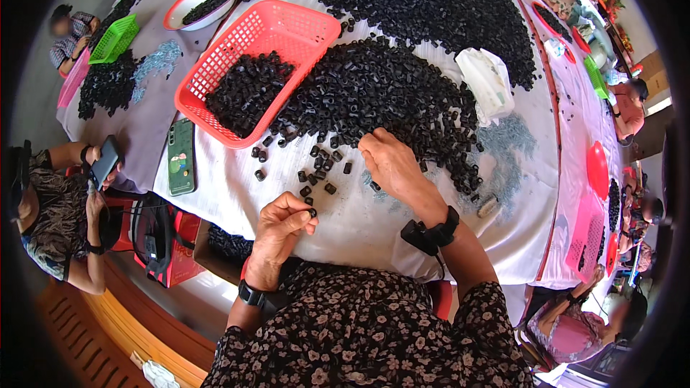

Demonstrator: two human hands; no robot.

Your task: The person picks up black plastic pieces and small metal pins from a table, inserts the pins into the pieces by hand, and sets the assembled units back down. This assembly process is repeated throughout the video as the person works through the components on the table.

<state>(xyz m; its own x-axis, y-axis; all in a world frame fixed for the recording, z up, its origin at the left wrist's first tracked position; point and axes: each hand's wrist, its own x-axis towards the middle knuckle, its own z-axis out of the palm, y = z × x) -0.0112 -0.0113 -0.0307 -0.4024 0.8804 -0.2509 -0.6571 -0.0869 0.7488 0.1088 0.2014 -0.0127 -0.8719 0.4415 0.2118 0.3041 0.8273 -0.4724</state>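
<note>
White cloth covers the counter [374, 223], heaped with small black ring-shaped parts [388, 86] too tiny to make out singly, some spilling from a red basket [316, 29]. Left hand [280, 226] pinches one black piece [313, 212] at the near edge, its axis unreadable. Right hand [388, 162] rests fingers curled into the pile's rim, fingertips hidden.

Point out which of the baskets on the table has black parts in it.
The red basket, the big one nearest the hands, holds a heap of black parts. The small green basket at the far left looks empty.
</note>
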